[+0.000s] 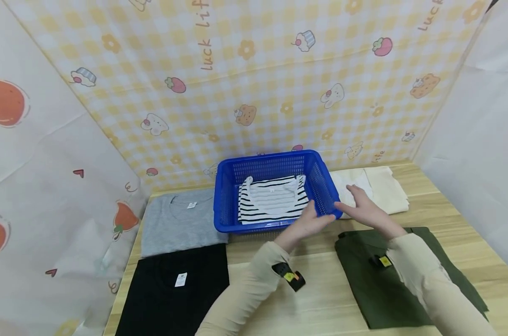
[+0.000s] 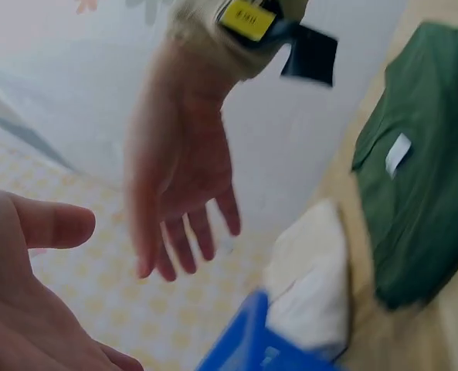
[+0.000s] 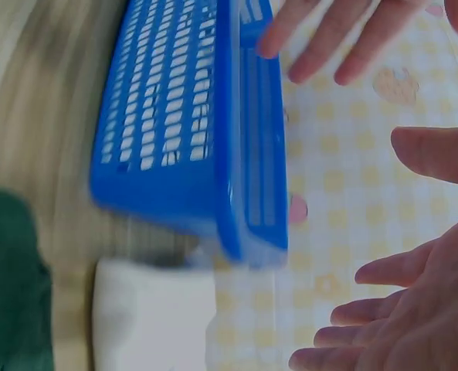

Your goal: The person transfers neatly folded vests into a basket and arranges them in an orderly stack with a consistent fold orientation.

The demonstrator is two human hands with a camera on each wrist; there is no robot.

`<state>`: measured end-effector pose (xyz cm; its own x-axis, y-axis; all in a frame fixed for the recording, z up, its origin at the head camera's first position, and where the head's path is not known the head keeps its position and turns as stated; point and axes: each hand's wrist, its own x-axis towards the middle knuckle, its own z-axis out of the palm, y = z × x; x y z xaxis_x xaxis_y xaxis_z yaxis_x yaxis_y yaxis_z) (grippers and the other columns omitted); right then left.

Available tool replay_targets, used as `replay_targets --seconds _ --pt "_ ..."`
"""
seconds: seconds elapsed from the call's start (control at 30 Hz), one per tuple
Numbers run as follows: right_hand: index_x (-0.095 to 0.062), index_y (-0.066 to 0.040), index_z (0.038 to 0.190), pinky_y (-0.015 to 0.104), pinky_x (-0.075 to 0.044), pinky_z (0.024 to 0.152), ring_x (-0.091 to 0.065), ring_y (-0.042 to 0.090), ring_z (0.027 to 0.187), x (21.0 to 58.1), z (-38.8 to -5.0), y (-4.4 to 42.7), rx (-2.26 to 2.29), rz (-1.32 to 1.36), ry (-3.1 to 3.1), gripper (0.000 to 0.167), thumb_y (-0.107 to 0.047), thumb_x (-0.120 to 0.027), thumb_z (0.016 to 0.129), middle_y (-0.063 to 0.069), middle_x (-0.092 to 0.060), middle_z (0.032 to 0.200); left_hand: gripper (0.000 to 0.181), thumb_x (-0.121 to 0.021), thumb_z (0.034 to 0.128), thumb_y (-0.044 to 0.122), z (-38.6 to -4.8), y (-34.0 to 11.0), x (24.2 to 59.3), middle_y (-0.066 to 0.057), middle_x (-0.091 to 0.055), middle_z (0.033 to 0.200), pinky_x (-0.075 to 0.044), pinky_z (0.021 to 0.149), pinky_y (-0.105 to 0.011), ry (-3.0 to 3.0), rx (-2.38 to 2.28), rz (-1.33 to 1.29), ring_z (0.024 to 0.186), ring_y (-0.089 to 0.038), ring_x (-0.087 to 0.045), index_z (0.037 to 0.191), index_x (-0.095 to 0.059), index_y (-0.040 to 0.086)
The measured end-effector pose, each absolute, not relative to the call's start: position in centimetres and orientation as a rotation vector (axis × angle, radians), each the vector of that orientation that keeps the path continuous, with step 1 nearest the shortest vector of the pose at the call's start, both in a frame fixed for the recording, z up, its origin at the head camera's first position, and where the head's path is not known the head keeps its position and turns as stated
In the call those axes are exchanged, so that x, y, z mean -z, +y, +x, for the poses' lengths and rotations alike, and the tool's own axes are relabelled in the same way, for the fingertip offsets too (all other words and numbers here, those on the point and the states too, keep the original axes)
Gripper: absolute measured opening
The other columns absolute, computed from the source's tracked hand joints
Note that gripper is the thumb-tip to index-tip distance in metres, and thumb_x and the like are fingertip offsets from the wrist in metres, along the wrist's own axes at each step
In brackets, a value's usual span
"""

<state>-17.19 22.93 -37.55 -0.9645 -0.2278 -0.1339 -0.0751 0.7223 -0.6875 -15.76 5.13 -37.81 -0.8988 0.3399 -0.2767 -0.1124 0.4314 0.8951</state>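
Observation:
A folded black-and-white striped shirt (image 1: pixel 272 198) lies inside a blue plastic basket (image 1: pixel 222 196) at the back of the table. My left hand (image 1: pixel 307 225) hovers over the basket's front rim near its right corner, fingers extended and holding nothing. Just right of that corner is my right hand (image 1: pixel 365 209), its fingers spread and likewise holding nothing. Both palms face each other, as the left wrist view shows, with the right hand (image 2: pixel 184 154) above the basket corner (image 2: pixel 252 332). Beyond the right hand lies a folded cream garment (image 1: pixel 386 191) with a white part.
Left of the basket lies a folded grey T-shirt (image 1: pixel 182 228), with a black T-shirt (image 1: pixel 174 298) in front of it. A dark green folded garment (image 1: pixel 363 275) sits under the right forearm. A yellow checked cloth (image 1: pixel 271 79) hangs behind the wooden table (image 1: pixel 308 284).

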Motion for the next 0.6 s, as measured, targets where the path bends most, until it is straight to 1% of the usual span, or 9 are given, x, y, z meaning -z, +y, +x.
replay_targets --seconds 0.13,0.27,0.37,0.43,0.47,0.6 --pt "-0.01 0.016 0.138 0.064 -0.019 0.097 -0.011 0.055 0.126 38.0 -16.0 25.7 1.109 -0.189 2.711 0.079 -0.036 -0.049 0.092 0.042 -0.008 0.138 0.078 -0.061 0.0834 0.031 -13.9 7.4 38.6 -0.017 -0.023 0.146 -0.024 0.107 -0.039 2.202 -1.454 0.136 0.135 -0.027 -0.021 0.142 -0.02 -0.001" --pt "0.006 0.012 0.139 0.067 -0.02 0.093 -0.007 0.058 0.124 39.0 -14.8 28.7 1.161 -0.088 2.629 0.085 -0.039 -0.044 0.094 0.042 0.001 0.138 0.079 -0.061 0.0839 0.031 -12.4 9.2 39.5 -0.014 -0.018 0.148 -0.023 0.107 -0.043 2.142 -1.491 0.062 0.136 -0.027 -0.017 0.144 -0.017 0.003" --pt "0.016 0.009 0.138 0.069 -0.019 0.091 -0.005 0.062 0.121 39.9 -13.7 30.8 1.176 -0.039 2.601 0.088 -0.04 -0.042 0.094 0.043 0.009 0.137 0.081 -0.063 0.0823 0.031 -11.5 10.4 40.5 -0.015 -0.019 0.147 -0.023 0.106 -0.045 2.133 -1.529 -0.013 0.135 -0.03 -0.018 0.143 -0.018 0.003" --pt "0.018 0.009 0.137 0.069 -0.018 0.091 -0.004 0.062 0.121 40.6 -13.0 31.9 1.182 -0.011 2.599 0.089 -0.039 -0.043 0.094 0.043 0.011 0.137 0.081 -0.065 0.0801 0.031 -11.1 11.1 41.2 -0.016 -0.022 0.145 -0.025 0.105 -0.045 2.152 -1.541 -0.064 0.134 -0.031 -0.022 0.142 -0.021 0.001" --pt "0.017 0.009 0.138 0.07 -0.017 0.09 -0.004 0.062 0.121 40.9 -12.7 32.4 1.19 -0.01 2.604 0.088 -0.038 -0.043 0.094 0.043 0.009 0.137 0.082 -0.066 0.0793 0.032 -11.0 11.4 41.6 -0.016 -0.024 0.144 -0.026 0.104 -0.045 2.155 -1.543 -0.092 0.133 -0.032 -0.023 0.141 -0.022 0.0" --pt "0.017 0.014 0.135 0.07 -0.014 0.091 0.001 0.062 0.121 42.3 -11.7 34.4 1.181 0.035 2.602 0.089 -0.035 -0.045 0.094 0.046 0.009 0.135 0.083 -0.069 0.0771 0.031 -10.6 12.2 43.0 -0.016 -0.029 0.14 -0.028 0.102 -0.047 2.163 -1.553 -0.186 0.13 -0.034 -0.027 0.139 -0.024 -0.002"
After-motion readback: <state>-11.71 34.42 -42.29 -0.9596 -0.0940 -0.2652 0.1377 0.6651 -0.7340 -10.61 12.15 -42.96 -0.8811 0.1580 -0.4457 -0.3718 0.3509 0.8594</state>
